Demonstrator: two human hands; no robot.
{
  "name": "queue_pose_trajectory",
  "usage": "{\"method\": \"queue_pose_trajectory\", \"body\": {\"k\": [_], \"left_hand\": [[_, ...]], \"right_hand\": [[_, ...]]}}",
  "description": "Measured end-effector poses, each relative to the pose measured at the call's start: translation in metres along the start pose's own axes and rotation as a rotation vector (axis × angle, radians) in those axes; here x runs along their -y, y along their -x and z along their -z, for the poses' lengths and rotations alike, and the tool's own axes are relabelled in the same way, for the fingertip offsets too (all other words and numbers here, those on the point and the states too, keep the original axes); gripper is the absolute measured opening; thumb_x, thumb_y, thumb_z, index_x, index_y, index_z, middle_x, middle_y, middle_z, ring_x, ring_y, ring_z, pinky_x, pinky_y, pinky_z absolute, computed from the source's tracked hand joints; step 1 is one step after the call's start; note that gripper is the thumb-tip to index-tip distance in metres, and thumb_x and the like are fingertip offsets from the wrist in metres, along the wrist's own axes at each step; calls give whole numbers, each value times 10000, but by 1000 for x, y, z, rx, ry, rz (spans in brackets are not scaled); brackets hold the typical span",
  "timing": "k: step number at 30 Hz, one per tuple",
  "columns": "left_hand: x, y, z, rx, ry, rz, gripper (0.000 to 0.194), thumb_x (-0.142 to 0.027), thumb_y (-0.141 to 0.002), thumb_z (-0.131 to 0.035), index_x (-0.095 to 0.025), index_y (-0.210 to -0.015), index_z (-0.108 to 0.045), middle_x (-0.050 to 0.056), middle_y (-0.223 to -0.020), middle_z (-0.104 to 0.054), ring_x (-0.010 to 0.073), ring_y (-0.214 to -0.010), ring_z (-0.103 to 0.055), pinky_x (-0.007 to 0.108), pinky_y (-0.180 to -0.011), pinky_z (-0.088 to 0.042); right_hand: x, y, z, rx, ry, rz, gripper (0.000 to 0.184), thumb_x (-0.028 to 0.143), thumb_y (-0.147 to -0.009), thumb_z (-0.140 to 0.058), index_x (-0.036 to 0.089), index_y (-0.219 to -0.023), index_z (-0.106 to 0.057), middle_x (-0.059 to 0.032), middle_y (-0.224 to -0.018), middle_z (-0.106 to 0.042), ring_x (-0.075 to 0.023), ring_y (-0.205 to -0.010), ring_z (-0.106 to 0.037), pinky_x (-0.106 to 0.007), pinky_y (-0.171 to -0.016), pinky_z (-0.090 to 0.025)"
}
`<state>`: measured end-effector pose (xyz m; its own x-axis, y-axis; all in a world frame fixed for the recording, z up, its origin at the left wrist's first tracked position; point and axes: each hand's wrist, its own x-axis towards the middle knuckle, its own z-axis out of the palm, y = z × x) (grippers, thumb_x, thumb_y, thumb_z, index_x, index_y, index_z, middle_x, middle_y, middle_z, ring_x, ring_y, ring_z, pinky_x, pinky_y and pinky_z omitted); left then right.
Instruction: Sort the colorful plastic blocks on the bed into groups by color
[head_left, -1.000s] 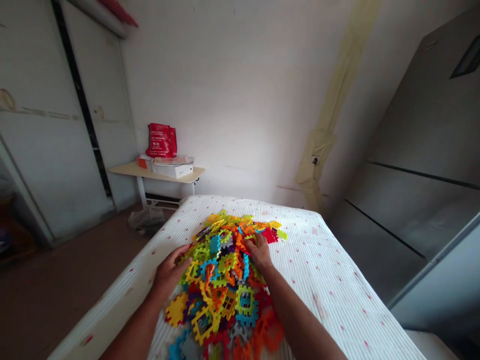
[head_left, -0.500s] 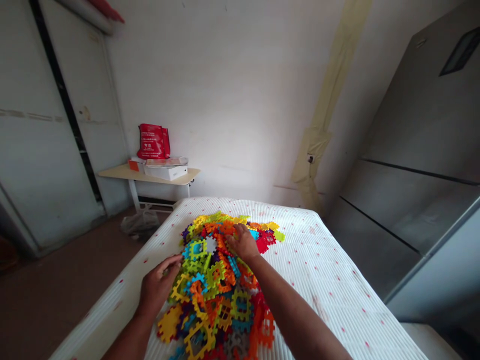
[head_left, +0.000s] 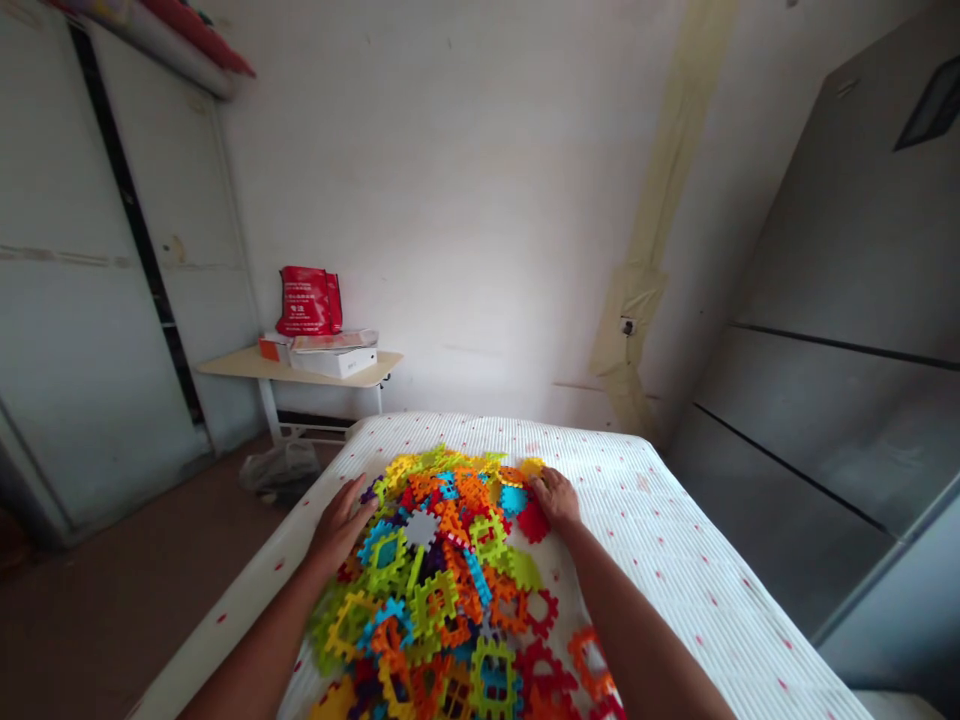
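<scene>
A heap of colourful plastic interlocking tiles (head_left: 450,560) lies on a white ribbed mattress (head_left: 675,570) dotted with red. My left hand (head_left: 341,525) rests flat against the heap's left edge, fingers stretched out. My right hand (head_left: 555,497) lies on the heap's far right edge, fingers spread over a red tile (head_left: 534,522) and next to a yellow tile (head_left: 532,466). Neither hand grips a piece.
A small beige side table (head_left: 300,365) with a red bag (head_left: 307,300) and white boxes stands against the far wall. A plastic bag (head_left: 281,468) lies on the brown floor to the left. Grey cabinet fronts (head_left: 840,330) rise on the right.
My right hand has moved from the top of the heap out to its far right edge. My left hand has slid forward along the left side. The tiles have spread flatter.
</scene>
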<state>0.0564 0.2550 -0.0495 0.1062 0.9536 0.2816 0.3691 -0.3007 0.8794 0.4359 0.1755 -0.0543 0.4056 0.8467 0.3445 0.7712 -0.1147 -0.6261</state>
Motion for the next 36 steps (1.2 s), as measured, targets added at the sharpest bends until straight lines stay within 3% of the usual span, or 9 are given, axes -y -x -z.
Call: {"method": "queue_pose_trajectory", "body": {"k": [5, 9, 12, 15, 19, 22, 27, 32, 36], "left_hand": [[-7, -20, -19, 139, 64, 32, 586, -566, -744, -560, -188, -1191, -547, 123, -1253, -564, 260, -1233, -462, 498, -1082, -301], [-4, -20, -15, 173, 138, 40, 598, -590, -756, -536, -156, -1166, -566, 137, -1241, -574, 253, -1200, -496, 504, -1068, -327], [-1, -9, -1, 130, 201, 70, 661, -648, -715, -518, -148, -1142, -589, 138, -1291, -542, 262, -1282, -409, 446, -1130, -242], [-1, 8, 17, 97, 283, 139, 693, -653, -673, -551, -133, -1130, -594, 150, -1292, -542, 291, -1244, -454, 430, -1104, -308], [0, 37, 41, 108, 366, 221, 605, -606, -662, -601, -146, -1054, -629, 151, -1178, -624, 299, -1143, -549, 466, -1059, -372], [1, 59, 52, 67, 379, 239, 621, -622, -673, -567, -150, -1075, -612, 150, -1195, -614, 296, -1160, -537, 460, -1069, -359], [-4, 93, 53, 45, 296, 217, 678, -627, -716, -508, -182, -1228, -524, 125, -1335, -509, 278, -1270, -427, 433, -1107, -300], [-18, 117, 43, 102, 188, 127, 682, -619, -696, -544, -220, -1248, -524, 72, -1356, -496, 263, -1293, -397, 409, -1120, -282], [-25, 123, 37, 107, 120, 72, 622, -575, -714, -549, -219, -1224, -544, 71, -1364, -482, 260, -1305, -374, 406, -1135, -236]], "right_hand": [[53, -3, -43, 31, -165, 19, 403, 491, -823, -513, 210, -1080, -645, -71, -1160, -623, -225, -1193, -478, -339, -1021, -330], [73, 6, -42, 158, -325, -6, 552, 545, -832, -460, 145, -1190, -587, -113, -1229, -580, -232, -1141, -529, -353, -989, -386], [60, 24, -11, 173, -363, 68, 578, 561, -839, -435, 162, -1240, -553, -106, -1282, -543, -226, -1183, -499, -367, -1007, -382], [23, 62, 36, 121, -306, 183, 531, 546, -830, -467, 207, -1225, -574, -81, -1289, -546, -225, -1227, -459, -392, -1065, -321], [-26, 137, 92, 96, -231, 23, 478, 539, -812, -513, 248, -1176, -621, -68, -1264, -569, -250, -1210, -481, -419, -1050, -357], [-29, 192, 103, 45, -205, -54, 488, 509, -834, -502, 289, -1267, -547, -42, -1347, -498, -246, -1271, -418, -425, -1076, -331], [21, 238, 61, 37, -188, 34, 552, 484, -841, -509, 340, -1365, -417, -7, -1453, -358, -266, -1326, -336, -450, -1060, -360], [74, 239, 5, 37, -122, 109, 578, 475, -879, -438, 319, -1422, -316, -40, -1483, -294, -298, -1355, -265, -553, -1075, -269], [104, 236, -19, 49, -69, 122, 563, 468, -879, -446, 335, -1413, -328, -49, -1476, -308, -318, -1358, -249, -608, -1071, -195]]}}
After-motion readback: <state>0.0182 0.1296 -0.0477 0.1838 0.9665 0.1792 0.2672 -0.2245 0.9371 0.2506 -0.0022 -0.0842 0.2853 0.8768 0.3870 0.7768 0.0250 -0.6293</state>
